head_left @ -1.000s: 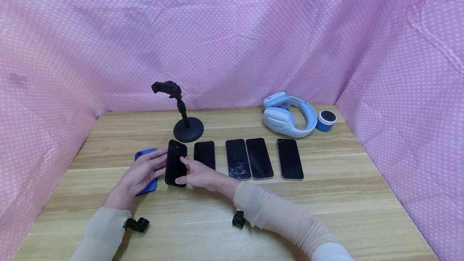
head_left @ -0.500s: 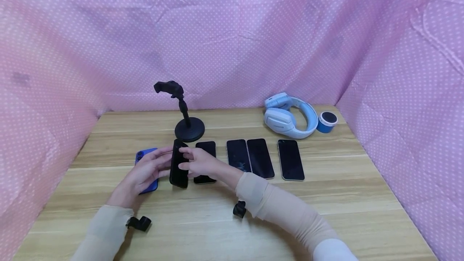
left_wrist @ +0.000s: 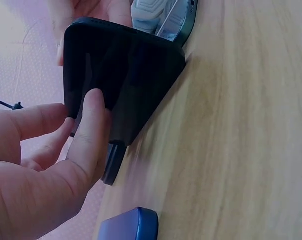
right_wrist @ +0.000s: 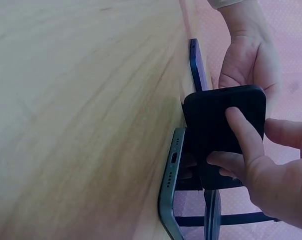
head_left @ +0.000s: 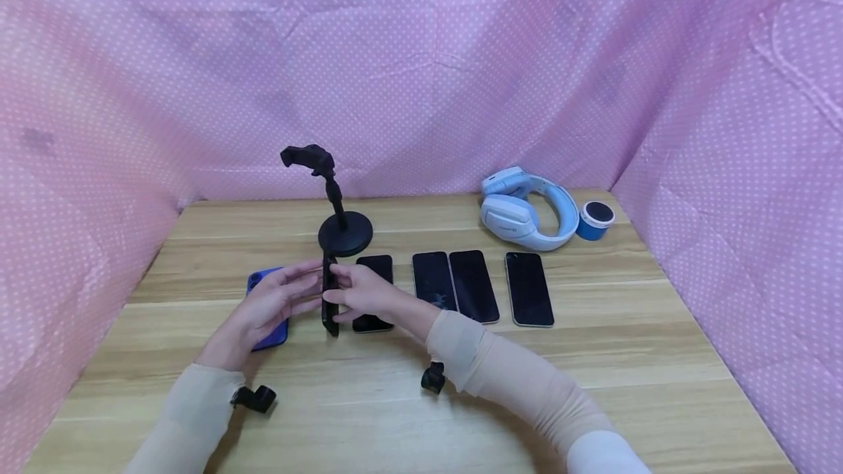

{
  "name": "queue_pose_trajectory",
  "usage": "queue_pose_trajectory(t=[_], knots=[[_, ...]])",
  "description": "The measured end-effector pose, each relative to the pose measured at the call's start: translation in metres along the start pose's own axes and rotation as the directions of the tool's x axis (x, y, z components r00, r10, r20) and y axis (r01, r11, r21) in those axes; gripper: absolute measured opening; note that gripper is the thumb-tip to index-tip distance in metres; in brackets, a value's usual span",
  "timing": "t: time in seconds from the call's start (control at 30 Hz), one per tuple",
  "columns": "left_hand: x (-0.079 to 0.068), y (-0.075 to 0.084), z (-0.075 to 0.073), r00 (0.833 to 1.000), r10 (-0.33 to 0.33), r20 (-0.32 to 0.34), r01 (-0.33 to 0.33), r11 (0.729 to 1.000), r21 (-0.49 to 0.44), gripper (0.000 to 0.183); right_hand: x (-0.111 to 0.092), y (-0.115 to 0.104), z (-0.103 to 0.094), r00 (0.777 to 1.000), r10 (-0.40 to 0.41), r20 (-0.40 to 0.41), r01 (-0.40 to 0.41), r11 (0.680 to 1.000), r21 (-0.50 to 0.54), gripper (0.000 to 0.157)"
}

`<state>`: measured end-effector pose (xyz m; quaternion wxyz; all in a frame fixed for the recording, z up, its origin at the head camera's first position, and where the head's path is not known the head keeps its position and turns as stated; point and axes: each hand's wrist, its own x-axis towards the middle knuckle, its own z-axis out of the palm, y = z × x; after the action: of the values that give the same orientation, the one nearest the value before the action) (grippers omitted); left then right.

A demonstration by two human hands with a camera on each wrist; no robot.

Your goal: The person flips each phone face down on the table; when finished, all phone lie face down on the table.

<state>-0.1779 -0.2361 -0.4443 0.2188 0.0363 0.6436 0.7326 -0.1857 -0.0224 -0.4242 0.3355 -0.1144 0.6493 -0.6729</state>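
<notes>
A black smartphone (head_left: 330, 322) stands turned up on its long edge between my two hands, one broad face toward each. My left hand (head_left: 273, 303) holds it from the left, with fingertips on the face and at the upper edge in the left wrist view. From the other side my right hand (head_left: 369, 291) holds it, fingers spread over the dark back (right_wrist: 203, 112) in the right wrist view. Under the left hand lies a blue phone (head_left: 273, 337), partly covered. Another dark phone (head_left: 377, 266) lies flat beneath the right hand.
Behind the hands stands a black phone stand (head_left: 346, 234) with a round base. Farther right lie more dark phones, a middle pair (head_left: 473, 286) and a single one (head_left: 530, 290). Pale blue headphones (head_left: 510, 219) and a small blue speaker (head_left: 595, 224) sit at the back right.
The black smartphone has turned from showing its broad back to standing edge-on, moving slightly right. My right hand has shifted a little up and right, the left hand slightly right with it.
</notes>
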Motion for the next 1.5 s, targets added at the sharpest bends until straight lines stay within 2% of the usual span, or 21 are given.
queue_pose_trajectory(t=[0.23,0.47,0.7,0.87,1.23,1.5], knots=[[0.002,-0.002,0.002,1.000,-0.010,-0.004,0.010,1.000,-0.012,0.051,0.001,0.004,-0.003,1.000,-0.014,0.002,0.014,0.999,0.031,0.060],[0.006,-0.005,0.008,1.000,-0.025,0.009,0.025,0.999,0.027,0.053,-0.004,0.007,-0.011,1.000,-0.020,0.014,0.019,0.997,0.080,0.060],[0.005,-0.006,0.009,0.999,-0.046,0.016,0.044,0.996,0.076,0.055,-0.006,0.007,-0.014,0.999,-0.028,0.025,0.025,0.992,0.120,0.077],[0.003,-0.007,0.008,0.998,-0.061,0.027,0.058,0.994,0.097,0.055,-0.006,0.008,-0.014,1.000,-0.003,0.021,0.000,0.991,0.135,0.080],[-0.001,-0.010,0.005,0.996,-0.077,0.049,0.074,0.995,0.060,0.056,-0.004,0.010,-0.014,1.000,0.000,0.026,-0.004,0.989,0.150,0.079],[-0.003,-0.010,0.003,0.996,-0.078,0.035,0.075,0.995,0.067,0.057,-0.002,0.011,-0.011,1.000,-0.007,0.023,0.003,0.984,0.178,0.078]])
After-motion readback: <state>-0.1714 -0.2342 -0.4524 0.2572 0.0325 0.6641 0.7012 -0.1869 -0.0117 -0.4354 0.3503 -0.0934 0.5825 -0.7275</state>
